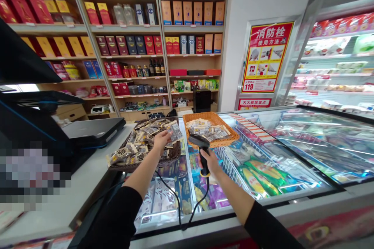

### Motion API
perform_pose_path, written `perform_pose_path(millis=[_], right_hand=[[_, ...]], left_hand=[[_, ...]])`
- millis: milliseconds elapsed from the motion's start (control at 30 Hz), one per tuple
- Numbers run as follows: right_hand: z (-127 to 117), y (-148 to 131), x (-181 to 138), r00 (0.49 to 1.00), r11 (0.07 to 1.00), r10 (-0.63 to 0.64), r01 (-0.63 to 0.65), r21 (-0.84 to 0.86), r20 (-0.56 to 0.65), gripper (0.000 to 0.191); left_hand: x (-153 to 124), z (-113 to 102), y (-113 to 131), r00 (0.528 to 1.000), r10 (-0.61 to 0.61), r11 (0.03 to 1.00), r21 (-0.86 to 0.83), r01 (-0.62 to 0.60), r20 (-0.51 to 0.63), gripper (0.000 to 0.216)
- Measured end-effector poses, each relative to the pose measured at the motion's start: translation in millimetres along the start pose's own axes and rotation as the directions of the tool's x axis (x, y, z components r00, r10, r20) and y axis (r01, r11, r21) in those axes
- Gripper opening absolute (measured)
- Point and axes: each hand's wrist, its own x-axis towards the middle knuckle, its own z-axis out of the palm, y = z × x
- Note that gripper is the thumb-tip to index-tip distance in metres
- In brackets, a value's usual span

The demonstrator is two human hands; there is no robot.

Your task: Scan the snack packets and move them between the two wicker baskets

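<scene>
My right hand (210,162) is closed round the grip of a black barcode scanner (200,144), whose head is turned toward the left. Its cable (179,206) loops down over the freezer glass. My left hand (162,139) reaches into a dark wicker basket (172,153) heaped with small wrapped snack packets. Its fingers pinch one clear packet (176,131) lifted at the basket's right side, close to the scanner head. An orange wicker basket (222,140) with more small packets sits just behind the scanner.
Both baskets rest on a glass-topped chest freezer (292,151) filled with ice creams. At left stands a white counter (87,171) with a black till and screen (35,124). Shelves of boxed goods (131,46) line the back wall. A chilled cabinet (336,58) stands at right.
</scene>
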Motion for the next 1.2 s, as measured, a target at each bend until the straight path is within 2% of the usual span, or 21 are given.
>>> perform_pose_path(millis=[100,200,267,300,333,400,467,533,567,633,700,800,833,967,1100,1200], right_hand=[[-31,-14,3,0.996,0.962,0.094,-0.091,0.257,0.0,0.036],[-68,-20,5,0.994,0.899,0.106,-0.098,0.428,0.006,0.032],[-86,-16,6,0.996,0.861,0.093,-0.072,0.504,-0.017,0.03],[-93,-13,6,0.996,0.847,0.09,-0.06,0.527,-0.03,0.031],[-97,-10,6,0.995,0.842,0.088,-0.053,0.537,-0.039,0.031],[-100,-5,5,0.993,0.848,0.113,-0.077,0.525,-0.037,0.032],[-97,-3,4,0.991,0.834,0.128,-0.089,0.545,-0.033,0.032],[-94,-5,4,0.989,0.81,0.145,-0.107,0.577,-0.019,0.031],[-92,-6,5,0.988,0.798,0.154,-0.118,0.591,-0.011,0.031],[-90,-9,6,0.986,0.778,0.168,-0.131,0.614,-0.002,0.03],[-90,-11,8,0.985,0.764,0.172,-0.134,0.631,0.001,0.03],[-92,-12,9,0.985,0.758,0.173,-0.136,0.638,0.005,0.03],[-92,-12,8,0.984,0.759,0.175,-0.139,0.636,0.006,0.03],[-88,-15,2,0.986,0.788,0.164,-0.118,0.604,-0.021,0.03],[-66,-20,4,0.986,0.854,0.163,-0.12,0.506,-0.041,0.033],[-38,-18,12,0.99,0.908,0.141,-0.126,0.4,-0.008,0.034]], left_hand=[[7,16,7,0.994,-0.036,0.999,-0.01,0.038,0.1,0.039],[14,51,11,0.979,-0.047,0.999,0.021,0.043,0.197,0.035],[15,77,9,0.972,-0.042,0.987,0.158,0.006,0.229,0.039],[15,89,6,0.972,-0.039,0.96,0.28,-0.027,0.23,0.047],[13,100,2,0.975,-0.022,0.903,0.423,-0.075,0.22,0.058],[10,115,-7,0.971,0.095,0.703,0.676,-0.221,0.219,0.075],[9,123,-14,0.917,0.206,0.477,0.783,-0.4,0.343,0.072],[11,127,-18,0.85,0.161,0.338,0.781,-0.525,0.502,0.057],[13,128,-19,0.829,0.095,0.305,0.776,-0.551,0.551,0.053],[17,130,-19,0.817,-0.008,0.284,0.784,-0.551,0.577,0.053],[19,129,-19,0.811,-0.019,0.29,0.779,-0.556,0.585,0.057],[21,119,-15,0.788,0.034,0.312,0.743,-0.592,0.614,0.059],[22,111,-12,0.793,0.053,0.317,0.743,-0.589,0.606,0.058],[29,57,9,0.886,0.105,0.293,0.837,-0.462,0.452,0.043],[32,-7,24,0.956,-0.002,0.118,0.95,-0.29,0.292,0.034],[29,-31,15,0.985,-0.075,0.022,0.988,-0.152,0.153,0.034]])
